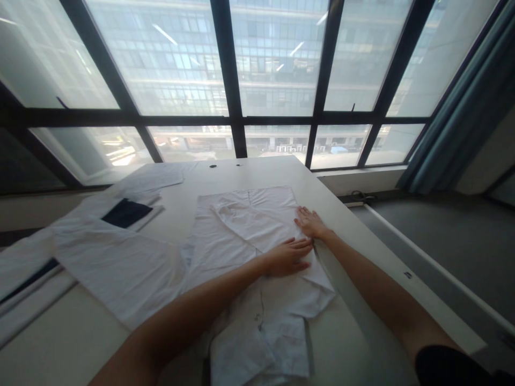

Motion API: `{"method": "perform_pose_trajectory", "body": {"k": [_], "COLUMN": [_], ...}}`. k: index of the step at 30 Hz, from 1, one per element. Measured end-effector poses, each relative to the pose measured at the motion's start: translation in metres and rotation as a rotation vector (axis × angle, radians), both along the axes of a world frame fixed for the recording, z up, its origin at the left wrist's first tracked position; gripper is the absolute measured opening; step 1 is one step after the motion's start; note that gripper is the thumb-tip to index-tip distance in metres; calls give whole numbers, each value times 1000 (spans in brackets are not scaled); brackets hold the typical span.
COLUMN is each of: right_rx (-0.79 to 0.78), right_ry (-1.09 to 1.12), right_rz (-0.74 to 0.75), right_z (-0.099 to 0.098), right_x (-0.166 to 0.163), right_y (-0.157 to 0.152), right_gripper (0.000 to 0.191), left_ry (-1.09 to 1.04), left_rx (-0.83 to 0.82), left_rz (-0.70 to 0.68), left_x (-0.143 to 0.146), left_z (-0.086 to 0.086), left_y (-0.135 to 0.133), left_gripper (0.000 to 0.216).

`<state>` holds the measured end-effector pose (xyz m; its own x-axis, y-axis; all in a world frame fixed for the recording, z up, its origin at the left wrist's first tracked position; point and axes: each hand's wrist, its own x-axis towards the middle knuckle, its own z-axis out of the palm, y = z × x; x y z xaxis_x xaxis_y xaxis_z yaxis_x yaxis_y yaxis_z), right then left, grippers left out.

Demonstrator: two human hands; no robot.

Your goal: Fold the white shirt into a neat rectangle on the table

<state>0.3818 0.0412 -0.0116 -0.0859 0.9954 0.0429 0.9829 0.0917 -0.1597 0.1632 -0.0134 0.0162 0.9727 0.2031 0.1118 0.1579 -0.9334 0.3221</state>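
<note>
A white garment, seemingly a shirt [249,217], lies spread on the white table with creases across its middle. One long sleeve-like part of it stretches left over the tabletop. My left hand [287,257] rests flat on the cloth, fingers extended and slightly apart, pointing right. Just beyond it, my right hand [310,222] lies on the garment's right edge with its fingers spread. Near the table's front, the lower part of the cloth hangs toward me in folds. Neither hand grips the fabric.
Further white cloth [161,177] and a dark navy piece [127,213] lie on the table's left side. The white table [333,214] has a right edge beside a grey floor [442,236]. Large windows [277,59] stand behind, with a blue curtain [450,118] at right.
</note>
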Motion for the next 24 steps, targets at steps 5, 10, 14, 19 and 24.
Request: {"method": "perform_pose_trajectory", "body": {"k": [5,10,14,19,24], "right_rx": [24,151,345,285,128], "right_ry": [40,77,133,177,135], "right_rz": [25,-146,-206,71,49], "right_z": [-1,14,26,10,-6], "right_x": [-1,2,-26,-79,-78], "right_y": [-1,-9,-34,-97,-142], "right_gripper": [59,50,52,60,67], "left_ry": [-69,120,115,59,60], "left_rx": [35,145,165,179,177], "left_rz": [266,300,310,389,529], "left_x": [-9,-20,-20,-16,-15], "left_z": [9,2,-6,-17,-22], "left_y": [23,30,31,38,41], "left_gripper": [51,58,56,56,56]}}
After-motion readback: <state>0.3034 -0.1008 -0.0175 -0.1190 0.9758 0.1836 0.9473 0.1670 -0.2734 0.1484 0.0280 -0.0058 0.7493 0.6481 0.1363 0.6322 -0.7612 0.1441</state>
